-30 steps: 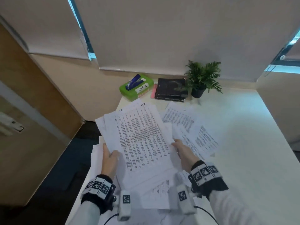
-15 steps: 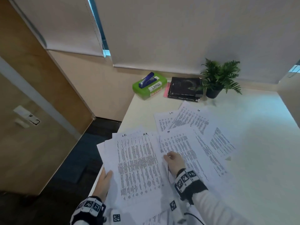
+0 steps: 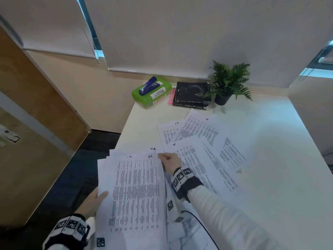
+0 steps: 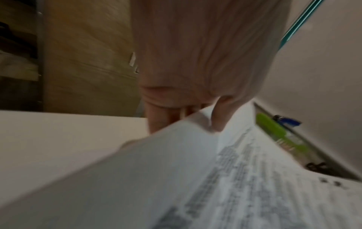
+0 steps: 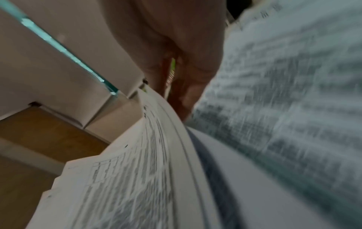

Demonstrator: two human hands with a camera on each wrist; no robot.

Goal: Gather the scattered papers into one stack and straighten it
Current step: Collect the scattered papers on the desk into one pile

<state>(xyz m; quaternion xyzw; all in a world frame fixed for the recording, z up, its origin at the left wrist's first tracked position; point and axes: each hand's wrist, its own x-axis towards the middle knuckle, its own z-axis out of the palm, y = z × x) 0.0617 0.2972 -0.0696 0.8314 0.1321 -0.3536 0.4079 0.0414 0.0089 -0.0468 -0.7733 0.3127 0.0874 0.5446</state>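
Observation:
A bundle of printed papers (image 3: 137,192) is at the desk's near left edge. My left hand (image 3: 93,202) grips the bundle's left edge, thumb on top and fingers underneath, as the left wrist view shows of the left hand (image 4: 195,117) and the bundle (image 4: 195,178). My right hand (image 3: 165,159) has its fingers curled at the bundle's upper right corner. In the blurred right wrist view the right hand (image 5: 182,96) is between the bundle's raised edge (image 5: 156,139) and a flat sheet (image 5: 284,93). Several loose sheets (image 3: 207,141) lie fanned out and overlapping on the desk, right of the bundle.
A green box (image 3: 153,96) with a blue stapler (image 3: 148,85) on top, stacked black books (image 3: 191,94) and a potted fern (image 3: 228,82) line the desk's back edge. The white desk (image 3: 279,159) stretches right. A wooden door (image 3: 36,123) stands left, beyond the desk's edge.
The bundle has come down lower and to the near left. My right hand left its lower right edge, touched the nearest loose sheet, then slid up to the bundle's upper right corner.

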